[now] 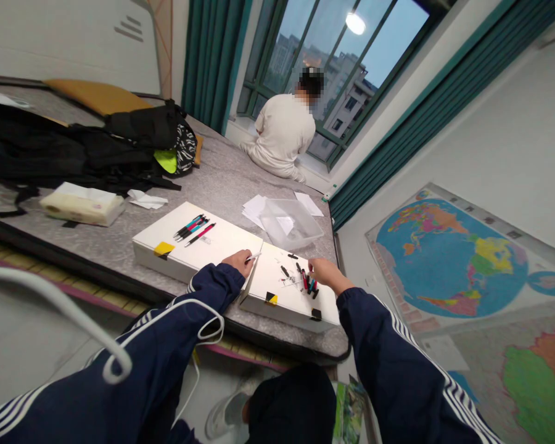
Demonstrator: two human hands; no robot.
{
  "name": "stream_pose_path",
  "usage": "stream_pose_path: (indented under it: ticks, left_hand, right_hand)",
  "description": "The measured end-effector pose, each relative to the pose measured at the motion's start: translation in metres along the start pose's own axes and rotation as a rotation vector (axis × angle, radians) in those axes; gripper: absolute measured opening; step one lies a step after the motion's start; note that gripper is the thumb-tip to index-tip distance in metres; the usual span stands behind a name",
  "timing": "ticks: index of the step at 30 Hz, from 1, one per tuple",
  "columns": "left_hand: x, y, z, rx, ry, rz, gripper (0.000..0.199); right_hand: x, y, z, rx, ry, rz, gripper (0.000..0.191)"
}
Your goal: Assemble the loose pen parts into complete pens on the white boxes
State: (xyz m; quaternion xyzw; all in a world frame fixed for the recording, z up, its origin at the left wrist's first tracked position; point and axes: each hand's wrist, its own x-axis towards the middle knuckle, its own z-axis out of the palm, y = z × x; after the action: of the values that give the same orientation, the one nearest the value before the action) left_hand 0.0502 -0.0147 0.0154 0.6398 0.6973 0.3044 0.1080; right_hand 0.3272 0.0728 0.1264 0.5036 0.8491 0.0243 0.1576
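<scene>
Two white boxes lie side by side on the grey bed. On the left box [152, 234] rests a group of assembled pens [192, 228] in black, teal and red. My left hand [241, 262] is closed around a slim white pen part [253, 256] near the seam between the boxes. Over the right box [259, 283], my right hand [322, 272] has its fingers pressed together beside a pile of dark, red and teal pen parts [309, 282]; what they hold is too small to make out. Small black and clear pieces [285, 271] are scattered left of that pile.
Behind the right box are a clear plastic tray [291, 231] and white papers [254, 209]. A tissue pack [83, 203] and black bags [97, 145] lie at the left. A person [284, 132] sits by the window. A white cable [176, 303] crosses near my left sleeve.
</scene>
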Motion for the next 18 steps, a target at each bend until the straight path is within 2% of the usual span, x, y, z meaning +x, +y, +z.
stream_pose_path:
  ticks: [3,7,11,18]
  left_hand:
    - [0.003,-0.006,0.006,-0.034,0.026,0.090,0.022]
    - [0.005,-0.008,0.010,-0.041,0.051,0.099,0.026]
    - [0.004,-0.006,0.008,-0.048,0.047,0.048,0.029]
    - [0.003,-0.004,0.007,-0.056,0.028,0.032,0.029]
  right_hand:
    - [-0.002,0.015,-0.001,0.030,0.004,0.001,0.015]
    - [0.001,0.018,0.005,0.098,0.050,0.023,0.016]
    - [0.019,0.011,0.018,0.236,0.088,0.134,0.014]
    - [0.042,0.005,0.045,0.537,0.076,0.350,0.017]
